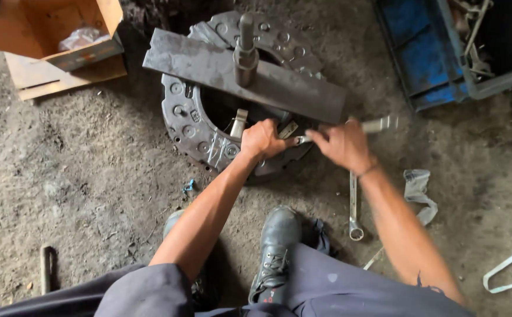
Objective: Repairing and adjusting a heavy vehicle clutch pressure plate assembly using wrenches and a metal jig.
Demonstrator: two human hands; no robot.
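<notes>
Bottom of the frame: grey trousers, 1 black boot [276, 246] planted on the dirt floor [92, 194], a spare wrench [354, 205] lying just right of it, a rag [418, 191] beyond that. Middle of the frame: left hand [260, 139] closed in a fist at the near rim of the clutch plate [206, 126], what it grips hidden under the fingers. Right hand [345, 144] wrapped shut around a wrench [379, 125], its far end blurred, its near end meeting the left hand at the rim.

For a clean turn here, probably best: wrench seated square on the fastener, left hand steadying the head, pull kept level, knuckles kept off the flat bar [244, 79] lying across the plate.

Further up: bar pinned by 1 upright bolt [245, 50] through the plate's centre. Upper left: open cardboard box [51, 35] holding a plastic bag. Upper right: blue tool tray [432, 53]. Ground bare, gritty, grey-brown, with a short rod [46, 269] at lower left and a white strap [511, 267] at lower right.
</notes>
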